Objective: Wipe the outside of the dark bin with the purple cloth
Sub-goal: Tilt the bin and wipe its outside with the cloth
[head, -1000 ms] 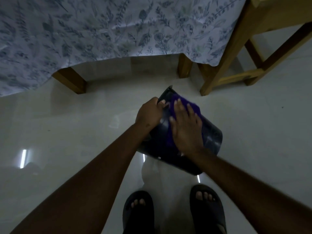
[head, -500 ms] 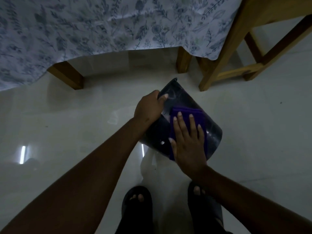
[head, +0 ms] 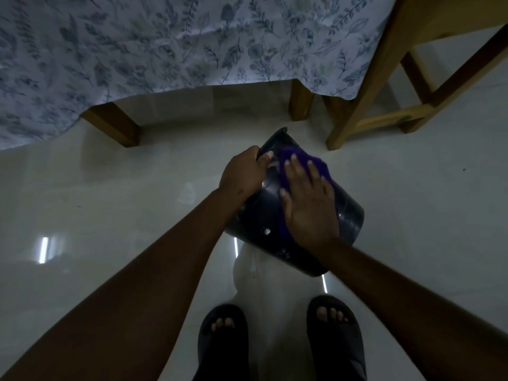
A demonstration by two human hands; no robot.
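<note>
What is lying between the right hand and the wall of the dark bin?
In the head view, the purple cloth lies flat between the right hand and the dark bin.

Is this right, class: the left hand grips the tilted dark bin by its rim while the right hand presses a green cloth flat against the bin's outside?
Not quite: the cloth is purple, not green. The head view shows the left hand gripping the tilted dark bin by its rim while the right hand presses the purple cloth flat against the bin's outside.
</note>
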